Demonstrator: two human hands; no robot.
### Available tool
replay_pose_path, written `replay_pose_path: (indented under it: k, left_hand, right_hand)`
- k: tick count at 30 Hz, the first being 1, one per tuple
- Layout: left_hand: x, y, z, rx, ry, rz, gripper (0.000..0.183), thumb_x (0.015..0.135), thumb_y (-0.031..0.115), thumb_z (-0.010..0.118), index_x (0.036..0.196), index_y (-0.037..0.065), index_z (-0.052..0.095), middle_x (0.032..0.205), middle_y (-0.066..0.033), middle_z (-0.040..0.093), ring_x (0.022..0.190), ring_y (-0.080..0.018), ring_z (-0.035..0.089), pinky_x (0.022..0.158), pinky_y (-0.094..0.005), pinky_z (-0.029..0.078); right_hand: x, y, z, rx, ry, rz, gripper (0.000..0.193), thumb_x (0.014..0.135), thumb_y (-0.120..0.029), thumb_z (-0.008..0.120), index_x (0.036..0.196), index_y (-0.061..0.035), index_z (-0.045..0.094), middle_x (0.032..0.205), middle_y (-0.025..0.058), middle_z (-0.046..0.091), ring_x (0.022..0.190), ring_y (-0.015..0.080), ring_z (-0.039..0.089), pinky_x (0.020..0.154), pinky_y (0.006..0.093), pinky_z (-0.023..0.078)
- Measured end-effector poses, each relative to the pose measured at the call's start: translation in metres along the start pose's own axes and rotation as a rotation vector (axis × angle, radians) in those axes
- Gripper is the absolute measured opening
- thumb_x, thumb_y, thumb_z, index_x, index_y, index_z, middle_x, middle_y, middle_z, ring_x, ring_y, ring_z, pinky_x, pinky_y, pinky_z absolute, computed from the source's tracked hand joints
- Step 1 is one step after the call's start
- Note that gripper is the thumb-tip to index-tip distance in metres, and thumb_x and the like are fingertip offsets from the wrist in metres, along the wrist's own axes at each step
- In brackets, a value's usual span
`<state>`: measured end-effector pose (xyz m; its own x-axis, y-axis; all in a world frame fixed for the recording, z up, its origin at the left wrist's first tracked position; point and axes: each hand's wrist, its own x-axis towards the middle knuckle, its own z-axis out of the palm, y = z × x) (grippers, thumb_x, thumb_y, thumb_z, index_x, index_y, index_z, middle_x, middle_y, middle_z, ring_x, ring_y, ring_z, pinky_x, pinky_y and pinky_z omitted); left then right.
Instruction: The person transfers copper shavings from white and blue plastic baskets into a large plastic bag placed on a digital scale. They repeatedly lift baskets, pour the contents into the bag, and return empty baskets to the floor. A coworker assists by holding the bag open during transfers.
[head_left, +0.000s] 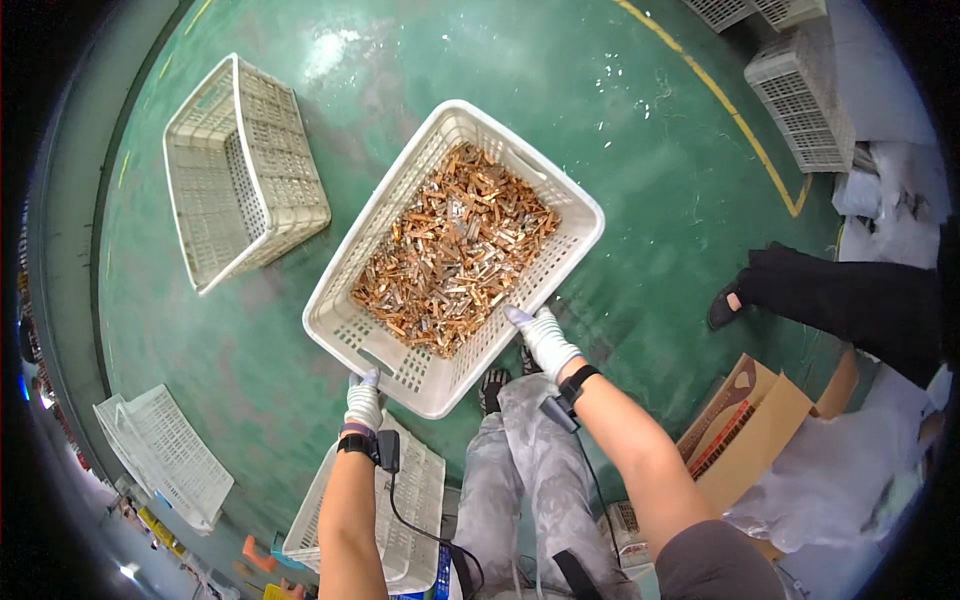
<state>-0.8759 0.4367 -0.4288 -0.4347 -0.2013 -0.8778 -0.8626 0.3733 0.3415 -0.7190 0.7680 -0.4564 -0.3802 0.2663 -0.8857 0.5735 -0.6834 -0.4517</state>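
Observation:
A white plastic basket [415,370] with perforated walls is held in front of me, slanted across the middle of the view. A thick layer of small copper-coloured and silvery metal pieces [455,260] covers much of its bottom. My left hand [363,400], in a pale glove, is closed on the near end of the rim, its thumb on top and its other fingers hidden. On the near right side my right hand [545,340], gloved too, grips the rim with the thumb over the edge. Both wrists wear black straps with small devices and cables.
An off-white basket [285,150] lies on its side at the far left of the green floor [680,250]. Other baskets [170,455] [415,480] are at the lower left and beside my legs. A cardboard box [750,430] and a person's black-clad leg [830,295] are at right.

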Motion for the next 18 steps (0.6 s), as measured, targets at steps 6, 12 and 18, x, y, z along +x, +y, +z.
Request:
replay_pose_path:
  k: [6,12,18]
  left_hand:
    - [0.034,-0.01,0.008,-0.253,-0.09,0.042,0.036,0.084,0.009,0.06,0.118,0.011,0.048,0.095,-0.0064,0.059,0.084,-0.0242,0.061,0.076,-0.0447,0.054]
    - [-0.058,0.036,0.024,-0.412,-0.156,0.237,0.04,0.077,0.001,0.061,0.115,0.007,0.049,0.085,-0.0051,0.055,0.069,-0.0197,0.055,0.064,-0.0343,0.051]
    - [-0.183,0.102,0.011,-0.173,-0.194,0.283,0.046,0.073,0.005,0.062,0.117,0.001,0.048,0.089,-0.0046,0.052,0.074,-0.0163,0.052,0.067,-0.0317,0.048]
  right_hand:
    - [0.02,0.019,0.019,-0.036,0.371,-0.033,0.058,0.081,-0.02,0.071,0.128,0.0025,0.046,0.113,0.0134,0.061,0.102,0.0245,0.059,0.091,0.0361,0.047]
    - [0.002,-0.023,-0.01,0.123,0.254,-0.191,0.049,0.078,-0.009,0.068,0.123,-0.0005,0.05,0.109,0.0109,0.061,0.095,0.0224,0.058,0.085,0.034,0.049]
    - [-0.122,-0.023,-0.031,0.306,0.206,-0.222,0.033,0.081,-0.008,0.067,0.111,-0.001,0.055,0.092,0.0055,0.06,0.084,0.0175,0.058,0.075,0.0329,0.051]
